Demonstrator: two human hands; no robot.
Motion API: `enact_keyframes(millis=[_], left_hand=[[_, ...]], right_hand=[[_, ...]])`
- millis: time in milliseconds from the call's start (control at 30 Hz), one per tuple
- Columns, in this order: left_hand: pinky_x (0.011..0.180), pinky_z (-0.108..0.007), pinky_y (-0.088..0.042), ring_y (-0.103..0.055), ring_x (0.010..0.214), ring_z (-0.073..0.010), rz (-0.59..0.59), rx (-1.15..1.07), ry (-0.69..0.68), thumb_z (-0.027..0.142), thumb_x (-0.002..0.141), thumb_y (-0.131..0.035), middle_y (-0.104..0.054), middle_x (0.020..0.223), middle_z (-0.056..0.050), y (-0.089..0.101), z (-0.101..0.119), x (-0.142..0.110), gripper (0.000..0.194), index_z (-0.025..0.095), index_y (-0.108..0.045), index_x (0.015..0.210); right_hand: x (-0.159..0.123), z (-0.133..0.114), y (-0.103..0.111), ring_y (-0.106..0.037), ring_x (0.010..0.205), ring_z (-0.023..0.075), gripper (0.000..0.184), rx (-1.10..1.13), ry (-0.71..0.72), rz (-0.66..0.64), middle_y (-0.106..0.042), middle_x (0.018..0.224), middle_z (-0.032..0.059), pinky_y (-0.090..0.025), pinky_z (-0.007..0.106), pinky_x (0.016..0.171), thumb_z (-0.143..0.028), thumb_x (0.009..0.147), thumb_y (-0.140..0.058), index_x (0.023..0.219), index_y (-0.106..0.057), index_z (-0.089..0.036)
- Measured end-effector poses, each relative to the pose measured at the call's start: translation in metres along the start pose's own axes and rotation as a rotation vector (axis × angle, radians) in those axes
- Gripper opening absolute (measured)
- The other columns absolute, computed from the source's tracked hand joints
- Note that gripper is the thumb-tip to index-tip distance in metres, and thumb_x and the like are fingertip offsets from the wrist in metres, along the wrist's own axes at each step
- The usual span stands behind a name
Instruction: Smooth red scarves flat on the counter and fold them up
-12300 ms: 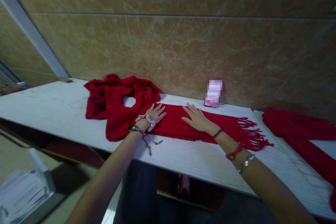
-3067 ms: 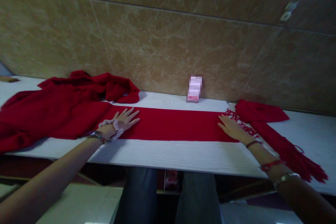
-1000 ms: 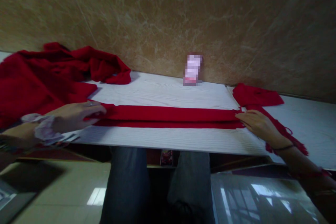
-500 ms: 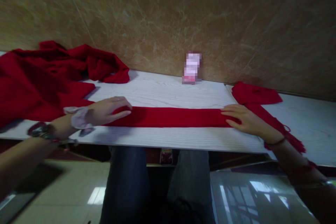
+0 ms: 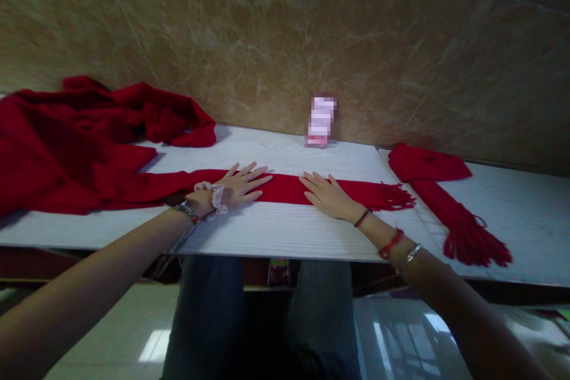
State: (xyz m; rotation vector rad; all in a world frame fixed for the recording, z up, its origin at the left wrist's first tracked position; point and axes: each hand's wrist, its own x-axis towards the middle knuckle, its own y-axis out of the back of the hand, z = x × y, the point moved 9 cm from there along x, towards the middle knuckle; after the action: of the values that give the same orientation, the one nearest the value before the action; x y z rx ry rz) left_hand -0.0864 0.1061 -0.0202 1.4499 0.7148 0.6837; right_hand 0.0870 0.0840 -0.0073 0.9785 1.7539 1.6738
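A red scarf lies in a flat strip along the white table, its fringed end to the right of my hands. My left hand rests flat on the strip with fingers spread, a scrunchie and a watch at its wrist. Flat on the same strip, a short way to the right, lies my right hand, its fingers stretched out. Between the two hands a stretch of smooth red fabric shows. To the left the strip runs into a loose heap of red cloth.
Another red scarf, folded over with its fringe toward the front edge, lies at the right. A pixelated pink-and-white item leans at the brown marbled wall. My legs are under the white table.
Both hands have moved inward along the scarf and now lie flatter, fingers spread. The scarf's fringed end now shows past my right hand. The view has shifted slightly.
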Motion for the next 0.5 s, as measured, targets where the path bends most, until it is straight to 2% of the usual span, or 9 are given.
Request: enact_keyframes(millis=[100,200,267,333,400,500], left_hand=[[0.102,-0.055,-0.012,-0.006,0.132,-0.0295,-0.064,0.011,0.026,0.033,0.085,-0.033,-0.015,0.144,0.0,0.002,-0.023,0.011,0.051,0.031,-0.026,0.136],[0.1,-0.057,-0.015,-0.008,0.131,-0.0317,-0.112,0.039,0.102,0.025,0.077,-0.043,-0.017,0.144,-0.001,0.01,-0.028,0.024,0.054,0.028,-0.037,0.131],[0.103,-0.052,-0.016,-0.011,0.132,-0.0291,-0.055,0.062,0.132,0.02,0.075,-0.044,-0.02,0.143,-0.003,0.02,-0.016,0.037,0.049,0.022,-0.046,0.124],[0.105,-0.042,-0.02,-0.018,0.131,-0.0231,0.031,0.048,0.152,0.019,0.08,-0.038,-0.023,0.143,-0.006,0.026,0.001,0.051,0.043,0.018,-0.048,0.121],[0.105,-0.036,-0.022,-0.021,0.13,-0.019,0.045,0.004,0.162,0.022,0.085,-0.032,-0.023,0.142,-0.006,0.02,0.017,0.062,0.044,0.018,-0.041,0.127],[0.105,-0.041,-0.018,-0.018,0.131,-0.0205,0.0,-0.031,0.114,0.03,0.089,-0.027,-0.022,0.143,-0.004,0.002,0.033,0.07,0.046,0.021,-0.032,0.134]], right_hand=[[0.023,0.003,-0.001,-0.023,0.129,0.0265,0.049,0.004,-0.021,-0.001,-0.027,0.142,0.0061,-0.019,0.056,0.101,-0.038,0.089,-0.026,0.136,-0.025,-0.026],[0.037,0.002,-0.003,-0.021,0.13,0.0273,0.05,0.009,-0.02,-0.03,-0.025,0.143,0.0077,-0.018,0.056,0.101,-0.038,0.089,-0.026,0.136,-0.025,-0.022],[0.041,0.001,-0.005,-0.02,0.13,0.0279,0.051,0.013,-0.009,-0.046,-0.023,0.143,0.0081,-0.017,0.057,0.101,-0.038,0.089,-0.025,0.137,-0.024,-0.02],[0.042,0.001,-0.004,-0.019,0.13,0.0275,0.052,0.016,-0.003,-0.049,-0.023,0.144,0.0082,-0.017,0.057,0.101,-0.038,0.089,-0.025,0.137,-0.024,-0.02],[0.041,0.002,-0.003,-0.019,0.131,0.0263,0.051,0.011,-0.011,-0.046,-0.023,0.143,0.008,-0.018,0.056,0.101,-0.038,0.089,-0.025,0.137,-0.024,-0.02],[0.035,0.014,-0.002,-0.02,0.13,0.0248,0.05,0.007,-0.059,-0.05,-0.024,0.143,0.0065,-0.018,0.054,0.102,-0.038,0.089,-0.025,0.136,-0.025,-0.022]])
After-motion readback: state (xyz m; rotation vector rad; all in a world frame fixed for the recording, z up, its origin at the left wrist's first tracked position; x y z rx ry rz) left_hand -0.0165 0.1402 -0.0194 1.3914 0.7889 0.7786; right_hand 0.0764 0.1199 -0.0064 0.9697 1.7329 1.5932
